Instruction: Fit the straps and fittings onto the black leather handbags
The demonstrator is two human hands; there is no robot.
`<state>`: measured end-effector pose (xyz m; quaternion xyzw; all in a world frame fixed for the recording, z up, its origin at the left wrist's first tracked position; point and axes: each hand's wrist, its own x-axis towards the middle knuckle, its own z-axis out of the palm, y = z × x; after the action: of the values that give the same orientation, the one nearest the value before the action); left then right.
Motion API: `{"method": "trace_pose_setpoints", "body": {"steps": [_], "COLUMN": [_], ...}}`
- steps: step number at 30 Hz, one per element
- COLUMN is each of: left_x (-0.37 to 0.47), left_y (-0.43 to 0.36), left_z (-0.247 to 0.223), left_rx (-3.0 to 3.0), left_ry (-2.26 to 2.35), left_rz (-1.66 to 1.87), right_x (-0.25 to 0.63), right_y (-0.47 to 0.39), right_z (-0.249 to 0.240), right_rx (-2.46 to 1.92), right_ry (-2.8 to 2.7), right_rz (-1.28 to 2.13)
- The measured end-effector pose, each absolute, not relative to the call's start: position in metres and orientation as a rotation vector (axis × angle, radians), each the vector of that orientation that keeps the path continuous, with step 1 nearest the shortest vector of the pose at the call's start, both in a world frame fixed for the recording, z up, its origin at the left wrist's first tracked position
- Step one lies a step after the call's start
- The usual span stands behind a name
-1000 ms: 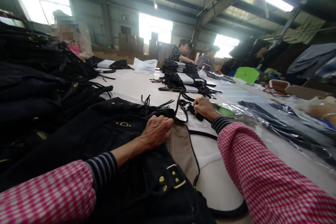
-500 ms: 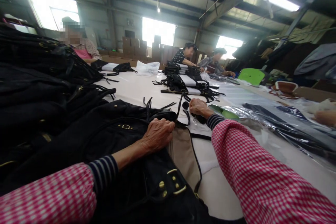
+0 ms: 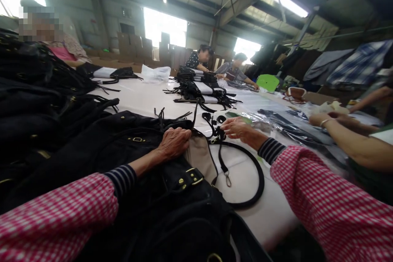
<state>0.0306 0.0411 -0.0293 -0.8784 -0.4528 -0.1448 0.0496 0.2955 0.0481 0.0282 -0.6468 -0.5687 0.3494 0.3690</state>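
Black bag (image 3: pixel 113 151) fills the lower left and centre of the frame, edge gripped in the left hand (image 3: pixel 175 142), as a clip-ended strap (image 3: pixel 225 167), largely hidden moments earlier, now trails across the bench (image 3: pixel 276 208) near the right hand (image 3: pixel 241 130), fingers extended, grip unclear.

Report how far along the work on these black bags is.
Looks done: the stacked black bundles with white bands around them. In hand: the left hand grips the nearest black bag, its beige panel exposed; the right hand is at loose black straps. Apparently left: this bag and the dark pile beside it, where no white bands show.
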Motion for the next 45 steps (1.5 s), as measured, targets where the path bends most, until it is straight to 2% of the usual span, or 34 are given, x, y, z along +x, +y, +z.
{"method": "trace_pose_setpoints", "body": {"steps": [5,10,18,26,30,35,41,45], "left_x": [0.031,0.032,0.032,0.033,0.033,0.034,0.035,0.035], "left_y": [0.040,0.042,0.043,0.042,0.043,0.043,0.042,0.043], "left_z": [-0.028,-0.030,-0.031,-0.029,-0.027,-0.024,-0.020,-0.016], "left_rx": [-2.661,-2.633,-2.611,-2.590,-2.591,-2.600,-2.598,-2.631], "left_ry": [-1.388,-1.395,-1.429,-1.497,-1.603,-1.649,-1.689,-1.710], "left_rz": [-0.422,-0.385,-0.383,-0.380,-0.397,-0.391,-0.379,-0.401], "right_x": [0.324,0.343,0.312,0.296,0.290,0.285,0.294,0.313], "right_y": [0.002,-0.048,-0.091,-0.089,-0.084,-0.081,-0.082,-0.083], "right_z": [0.020,0.022,-0.010,-0.023,-0.032,-0.036,-0.040,-0.032], "right_rx": [-1.568,-1.513,-1.612,-1.690,-1.583,-1.454,-1.268,-1.215], "right_ry": [-1.615,-2.023,-2.093,-2.016,-2.011,-2.224,-2.553,-2.501], "right_rz": [0.876,1.115,0.774,0.678,0.693,0.479,-0.045,-0.100]}}
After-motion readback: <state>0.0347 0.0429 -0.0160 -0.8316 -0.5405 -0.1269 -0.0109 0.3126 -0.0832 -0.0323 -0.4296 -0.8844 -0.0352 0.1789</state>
